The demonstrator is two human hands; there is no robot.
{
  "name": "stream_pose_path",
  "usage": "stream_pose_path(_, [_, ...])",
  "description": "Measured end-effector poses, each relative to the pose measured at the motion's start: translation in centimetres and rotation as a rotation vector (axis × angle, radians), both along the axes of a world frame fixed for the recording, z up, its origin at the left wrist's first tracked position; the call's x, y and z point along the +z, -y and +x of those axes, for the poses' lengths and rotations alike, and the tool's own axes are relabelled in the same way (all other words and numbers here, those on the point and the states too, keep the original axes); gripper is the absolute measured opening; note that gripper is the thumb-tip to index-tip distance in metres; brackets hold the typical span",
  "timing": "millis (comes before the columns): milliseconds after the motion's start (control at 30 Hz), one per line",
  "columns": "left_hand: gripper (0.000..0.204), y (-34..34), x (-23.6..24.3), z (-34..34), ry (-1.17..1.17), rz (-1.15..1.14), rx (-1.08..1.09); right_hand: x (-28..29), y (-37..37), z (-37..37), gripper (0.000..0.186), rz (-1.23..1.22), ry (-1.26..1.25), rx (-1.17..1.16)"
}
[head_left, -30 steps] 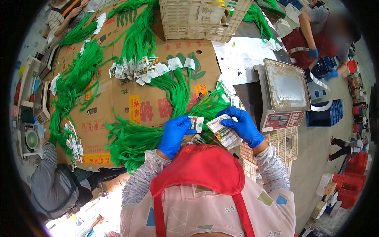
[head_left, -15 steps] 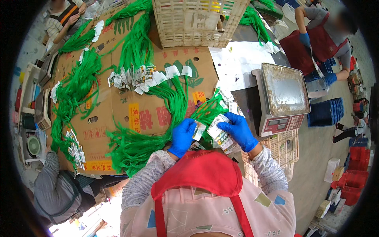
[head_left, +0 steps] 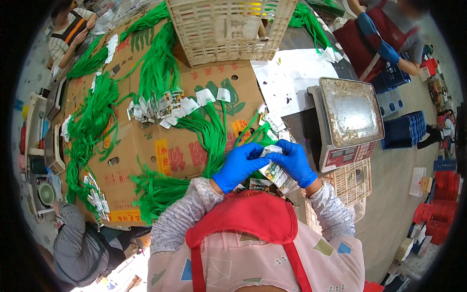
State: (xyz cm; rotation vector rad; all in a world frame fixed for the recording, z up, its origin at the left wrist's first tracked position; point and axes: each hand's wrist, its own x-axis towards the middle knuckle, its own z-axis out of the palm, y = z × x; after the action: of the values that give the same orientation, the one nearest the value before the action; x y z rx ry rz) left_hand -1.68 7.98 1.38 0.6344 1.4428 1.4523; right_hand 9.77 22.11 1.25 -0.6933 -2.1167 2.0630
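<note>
Both my hands wear blue gloves and meet low in front of me at the table's edge. My right hand (head_left: 296,165) is closed around a stack of printed labels (head_left: 278,177), which hangs below its fingers. My left hand (head_left: 238,168) pinches at the top edge of the same labels, its fingertips close to the right thumb; what exactly lies between them is partly hidden. Just beyond the hands lie green mesh net bags (head_left: 260,132) with labels (head_left: 273,121) at their ends. A larger bunch of green net bags (head_left: 210,138) spreads to the left of my hands, with white labels at its far end.
Flattened cardboard (head_left: 141,138) covers the table. A white plastic crate (head_left: 228,36) stands at the far side. To the right is a weighing scale (head_left: 350,114) with a worn metal pan, above plastic crates (head_left: 348,182). Several people work around; a co-worker in a red apron (head_left: 357,44) stands far right.
My left hand has moved right to the labels in my right hand; the separate label it held is now out of sight. The co-worker at far right has raised their hands.
</note>
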Motion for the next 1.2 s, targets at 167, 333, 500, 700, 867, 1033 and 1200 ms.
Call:
stream_pose_path(167, [0.022, -0.1, -1.0, 0.3, 0.040, -0.024, 0.001, -0.2, -0.6, 0.0, 0.033, -0.078, 0.091, 0.047])
stream_pose_path(333, [0.022, 0.0, -1.8, 0.4, -0.065, 0.002, 0.103, -0.4, -0.6, 0.2, 0.033, -0.154, 0.114, 0.053])
stream_pose_path(500, [0.024, 0.3, -0.7, 0.2, -0.027, -0.032, 0.038, -0.4, -0.3, 0.1, 0.031, -0.027, 0.104, 0.036])
stream_pose_path(700, [0.022, 0.8, -1.7, 0.7, 0.043, 0.050, 0.124, 1.1, 0.0, -0.2, 0.046, 0.410, -0.109, 0.145])
stream_pose_path(867, [0.023, 0.6, 1.5, 1.3, 0.013, 0.054, 0.247, 2.6, 1.5, -0.4, 0.050, 0.411, -0.174, 0.044])
stream_pose_path(1033, [0.024, 1.2, 1.1, 1.9, -0.311, -0.029, 0.283, 1.3, 2.2, 0.5, 0.027, 0.371, -0.025, 0.019])
stream_pose_path(1200, [0.024, 1.6, 0.5, 1.5, 0.013, 0.057, 0.259, 0.8, 2.5, 0.8, 0.030, -0.088, -0.073, -0.040])
